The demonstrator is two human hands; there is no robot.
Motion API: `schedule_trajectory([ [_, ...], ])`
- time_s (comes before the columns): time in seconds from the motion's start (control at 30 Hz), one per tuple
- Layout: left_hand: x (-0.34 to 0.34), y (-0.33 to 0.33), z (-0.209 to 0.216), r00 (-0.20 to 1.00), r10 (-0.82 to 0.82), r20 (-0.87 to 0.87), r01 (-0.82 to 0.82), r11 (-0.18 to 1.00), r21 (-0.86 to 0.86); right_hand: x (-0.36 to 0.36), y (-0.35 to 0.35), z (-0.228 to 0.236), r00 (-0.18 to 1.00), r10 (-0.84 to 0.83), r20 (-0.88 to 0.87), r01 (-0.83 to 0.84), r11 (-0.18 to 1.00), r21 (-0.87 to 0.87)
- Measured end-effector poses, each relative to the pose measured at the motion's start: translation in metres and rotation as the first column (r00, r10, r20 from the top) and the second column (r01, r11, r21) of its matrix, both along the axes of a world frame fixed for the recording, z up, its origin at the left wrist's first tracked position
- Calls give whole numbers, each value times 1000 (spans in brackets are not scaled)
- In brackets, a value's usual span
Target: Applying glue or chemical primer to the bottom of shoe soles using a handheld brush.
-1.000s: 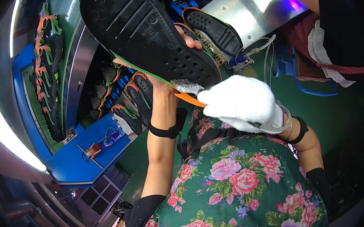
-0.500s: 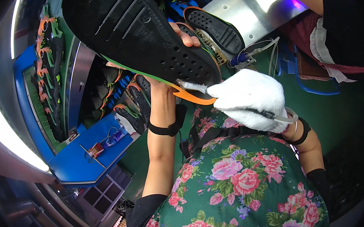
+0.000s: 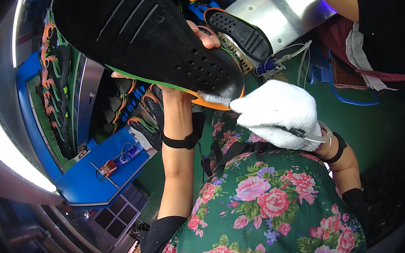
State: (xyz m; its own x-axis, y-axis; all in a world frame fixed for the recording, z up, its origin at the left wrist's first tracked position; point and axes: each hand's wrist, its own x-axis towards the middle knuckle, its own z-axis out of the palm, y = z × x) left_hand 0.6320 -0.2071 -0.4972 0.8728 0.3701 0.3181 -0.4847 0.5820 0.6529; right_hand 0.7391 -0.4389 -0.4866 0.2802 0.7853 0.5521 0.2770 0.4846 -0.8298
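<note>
Raised nearer since earlier, the sole (image 3: 150, 39) is gripped by the left hand (image 3: 190, 45); the gloved right hand (image 3: 279, 114), clenching a tool (image 3: 214, 99), should be steadied along its edge.

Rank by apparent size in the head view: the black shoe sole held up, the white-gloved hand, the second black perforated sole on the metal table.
1. Black shoe sole, though nearest the camera.
2. White-gloved hand.
3. Second black perforated sole.
</note>
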Motion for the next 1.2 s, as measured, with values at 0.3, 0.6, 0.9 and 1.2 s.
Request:
schedule_trajectory([
  [0.3, 2, 9, -3, 999, -24, -32, 27, 994, 107, -10, 3, 5, 988, 50, 146, -60, 996, 65],
  [0.6, -6, 13, -16, 989, -79, -126, 82, 997, 14, -7, 5, 4, 987, -44, 154, 28, 994, 104],
  [0.9, 14, 0, -12, 999, 33, -36, -32, 999, 22, 13, -4, 5, 997, -78, 2, 78, 994, -76],
  [1.2, 13, 2, -21, 995, -13, -98, 10, 999, -35, 0, -2, -4, 997, -64, 40, 62, 997, 51],
])
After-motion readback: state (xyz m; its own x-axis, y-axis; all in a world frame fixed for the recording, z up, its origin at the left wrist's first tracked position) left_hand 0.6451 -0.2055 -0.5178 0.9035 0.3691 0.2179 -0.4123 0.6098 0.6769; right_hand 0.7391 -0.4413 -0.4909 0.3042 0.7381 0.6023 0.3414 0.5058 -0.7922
